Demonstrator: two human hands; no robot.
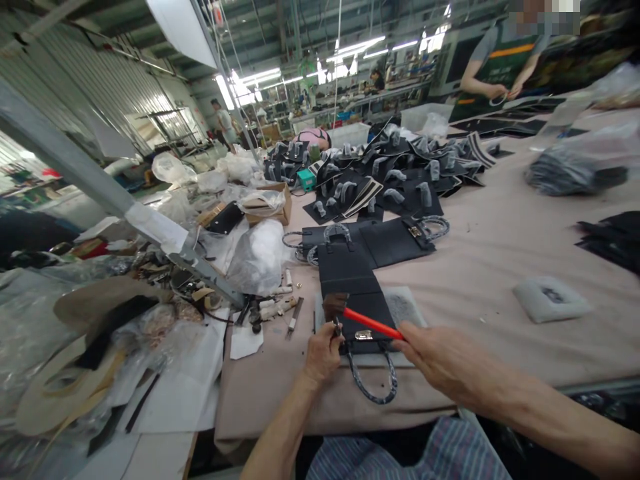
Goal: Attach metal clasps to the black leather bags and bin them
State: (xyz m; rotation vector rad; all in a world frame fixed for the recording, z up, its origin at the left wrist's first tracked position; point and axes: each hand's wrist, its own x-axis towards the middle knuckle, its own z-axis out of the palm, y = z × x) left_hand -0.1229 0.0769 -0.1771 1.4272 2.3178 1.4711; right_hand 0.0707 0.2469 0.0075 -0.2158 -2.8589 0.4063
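In my right hand (417, 343) is a hammer (373, 325) with a red handle, its dark head at the left end. My left hand (323, 350) pinches a small dark metal tool (337, 327) upright, just under the hammer head. Both are over a black leather bag panel (345, 270), which lies flat on a pale slab (407, 307). The panel carries a metal clasp (364, 335) and a plastic-wrapped handle (375, 400) that hangs toward me. Whether the hammer touches the tool cannot be made out.
More bag panels (397, 241) lie behind, before a heap of black pieces (390, 167). A white wrapped block (550, 299) rests at right. Small tools (295, 319), plastic bags (260, 253) and a slanted metal post (100, 163) stand left. A co-worker (500, 73) works across the table.
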